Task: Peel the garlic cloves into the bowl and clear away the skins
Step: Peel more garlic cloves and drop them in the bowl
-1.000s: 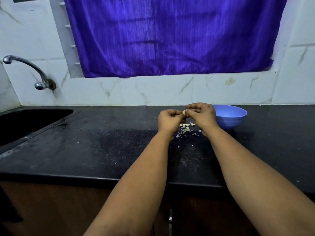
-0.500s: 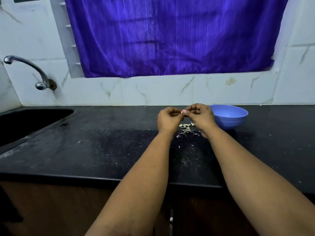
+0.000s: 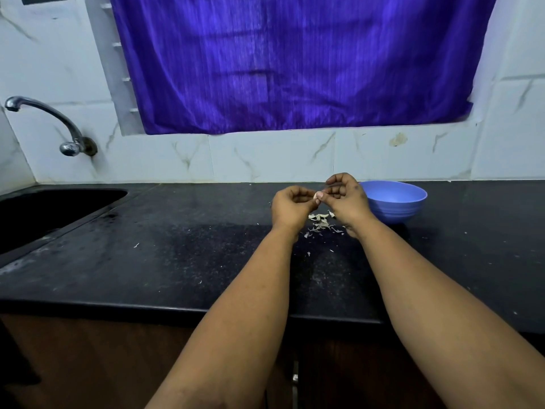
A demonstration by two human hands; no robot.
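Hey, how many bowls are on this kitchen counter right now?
1. A single blue plastic bowl sits on the black stone counter near the tiled wall, just beyond the right hand. That hand hides part of the bowl's left rim.

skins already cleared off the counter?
No, a pile of garlic skins lies on the black counter under both hands, left of the blue bowl.
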